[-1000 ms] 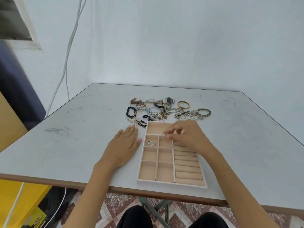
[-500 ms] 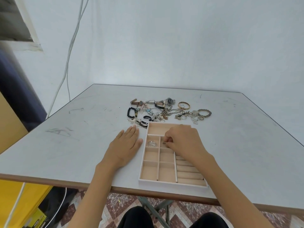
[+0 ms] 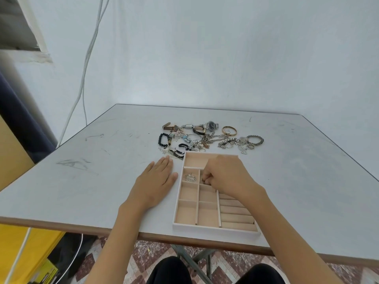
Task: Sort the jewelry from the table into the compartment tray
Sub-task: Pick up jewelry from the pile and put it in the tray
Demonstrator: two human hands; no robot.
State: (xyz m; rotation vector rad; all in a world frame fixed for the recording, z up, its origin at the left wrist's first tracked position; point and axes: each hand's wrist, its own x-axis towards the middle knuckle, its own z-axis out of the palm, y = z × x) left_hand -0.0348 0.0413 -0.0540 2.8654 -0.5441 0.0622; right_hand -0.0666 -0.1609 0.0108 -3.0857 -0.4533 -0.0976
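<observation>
The left hand [image 3: 158, 181] lies flat on the table [image 3: 92, 187], fingers straight and together, holding nothing, just beside the left wall of the compartment tray [image 3: 215, 228], which sits at the table's near edge. In the tray, the far small compartment of the left column holds 1 silver fan-shaped piece [image 3: 190, 177]. It is the only item plainly settled in place. Next to it on the right, the right hand [image 3: 227, 177] is curled over the neighbouring compartment, fingertips pinched on a small metallic piece [image 3: 203, 180] too small to identify. Whether that piece touches the compartment floor cannot be told. The 4 nearer small compartments, the wide compartment [image 3: 196, 159] at the far end and the ring rolls [image 3: 235, 218] on the right side show nothing in them.

The jewelry pile [image 3: 205, 140] lies just beyond the tray's far wall, toward the table's middle: a black bead bracelet [image 3: 164, 139] at its left, wristwatches [image 3: 212, 125] along the far side, tangled chains in the centre, a gold bangle [image 3: 229, 131], then a dark beaded bracelet [image 3: 255, 140] at its right. By this view the sorting has barely begun: 1 piece placed, a 2nd in hand, nearly everything left.

No brand, label or writing is readable. The watch dials are too small to read.
</observation>
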